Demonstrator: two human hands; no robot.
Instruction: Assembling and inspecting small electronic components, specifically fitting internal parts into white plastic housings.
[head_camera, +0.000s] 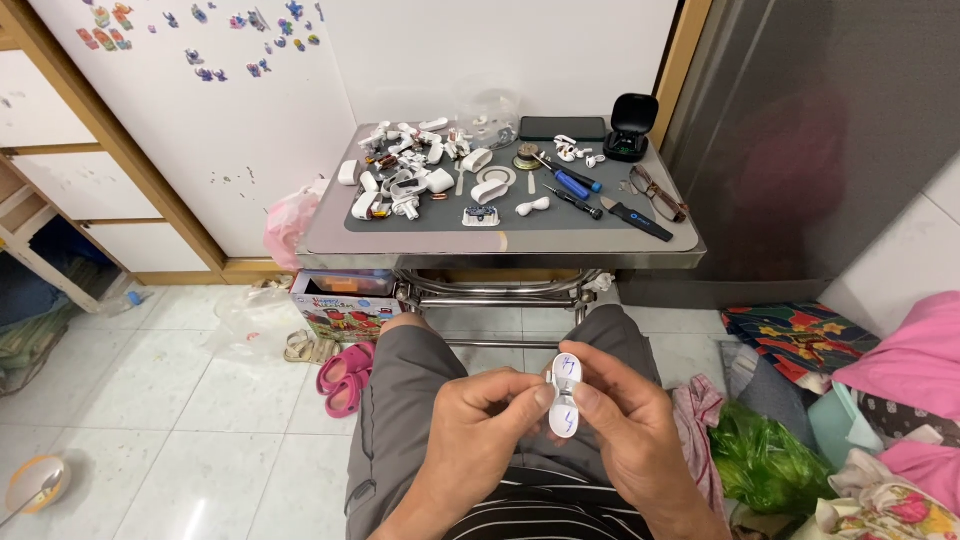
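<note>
A small white earbud case (565, 395) is pinched between left hand (480, 425) and right hand (625, 420) over the lap, steadied upright for inspection, well short of the table's (330, 235) near edge.

A small metal table (500, 245) stands at twelve o'clock, topped by a grey mat (520, 215). On it lie a heap of white earbud parts (405, 170), a blue-handled screwdriver (572, 182), a black open charging case (631, 127), a dark phone (562, 128) and spectacles (658, 193) (at the mat's right edge). Pink sandals (345, 375) sit at nine o'clock; a green bag (765, 465) lies at three o'clock.
</note>
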